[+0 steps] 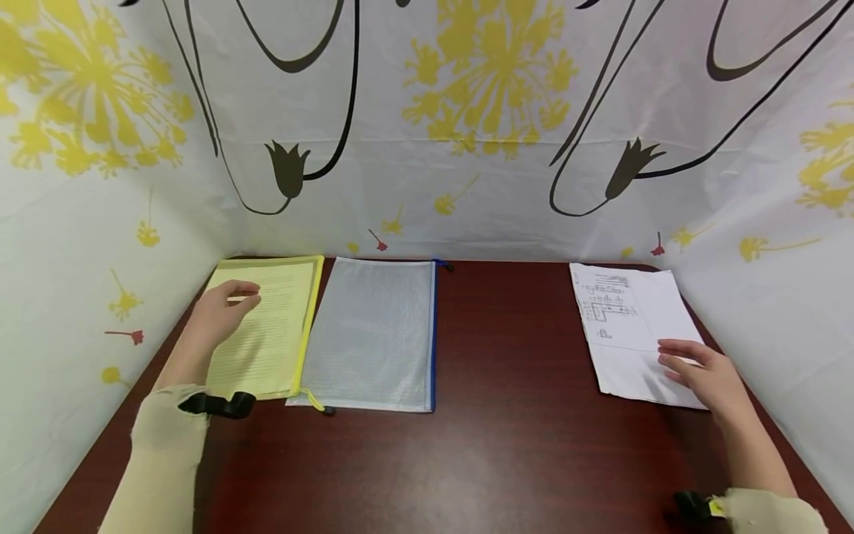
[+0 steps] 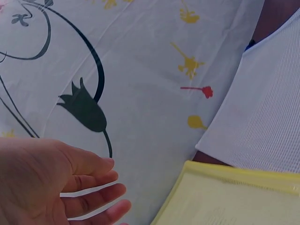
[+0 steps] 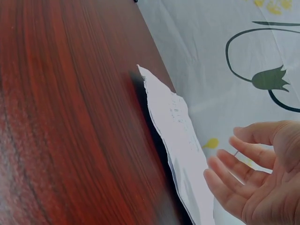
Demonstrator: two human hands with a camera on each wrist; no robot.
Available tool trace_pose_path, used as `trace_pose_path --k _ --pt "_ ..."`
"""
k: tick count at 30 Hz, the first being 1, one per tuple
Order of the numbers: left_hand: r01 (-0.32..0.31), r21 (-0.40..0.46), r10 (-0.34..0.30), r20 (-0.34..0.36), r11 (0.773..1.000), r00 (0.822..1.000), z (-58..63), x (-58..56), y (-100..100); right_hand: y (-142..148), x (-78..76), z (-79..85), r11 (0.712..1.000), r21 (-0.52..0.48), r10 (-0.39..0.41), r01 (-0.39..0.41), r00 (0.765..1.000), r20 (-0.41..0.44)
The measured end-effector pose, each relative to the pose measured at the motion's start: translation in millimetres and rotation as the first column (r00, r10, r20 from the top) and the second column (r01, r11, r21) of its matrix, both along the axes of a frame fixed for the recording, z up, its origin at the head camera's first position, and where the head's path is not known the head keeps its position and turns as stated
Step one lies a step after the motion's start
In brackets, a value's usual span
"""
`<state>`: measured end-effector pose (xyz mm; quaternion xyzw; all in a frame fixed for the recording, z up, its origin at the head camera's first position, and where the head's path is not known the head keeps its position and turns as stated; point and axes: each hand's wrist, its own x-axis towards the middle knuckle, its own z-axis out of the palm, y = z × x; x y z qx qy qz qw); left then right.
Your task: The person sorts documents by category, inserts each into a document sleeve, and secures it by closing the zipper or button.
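No words or numbers can be read: the page showing in the yellow folder bears rows of tiny print, and the white paper has dark marks and a line drawing, all too small to make out.

Glossy reddish-brown wood-grain table; creased white sheeting on three sides, printed yellow flowers, dark tulips.

Looked forward and down from the head; shared yellow folder with the closer left-wrist view, paper with the closer right-wrist one.
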<state>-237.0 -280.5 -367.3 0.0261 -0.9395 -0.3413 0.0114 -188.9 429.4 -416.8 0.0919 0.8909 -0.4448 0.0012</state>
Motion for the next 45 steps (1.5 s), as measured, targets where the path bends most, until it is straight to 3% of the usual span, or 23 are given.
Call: trace_pose_path --k 6,14,27,37,45 --pt "0.048 0.047 -0.048 -0.002 0.998 0.999 -0.9 -2.6 16.3 2.5 1.0 -2.0 1.0 0.015 -0.021 0.021 1.0 -0.015" --pt "0.09 0.072 -0.091 0.01 0.993 0.996 -9.0 -4.0 32.6 5.3 1.2 -3.8 0.972 0.21 -0.117 0.103 0.992 0.054" --pt "0.118 0.076 -0.12 0.029 0.99 0.992 -22.3 -10.9 57.4 12.6 -0.1 -3.8 0.972 0.171 -0.181 0.163 0.979 0.095" --pt "0.14 0.1 -0.144 0.037 0.985 0.989 -36.0 -13.6 76.2 16.0 -2.6 -6.9 0.972 0.202 -0.146 0.118 0.98 0.131" --pt "0.156 0.128 -0.164 0.053 0.979 0.985 -43.6 -16.3 91.6 17.8 -2.4 -9.7 0.964 0.226 -0.171 0.136 0.975 0.143"
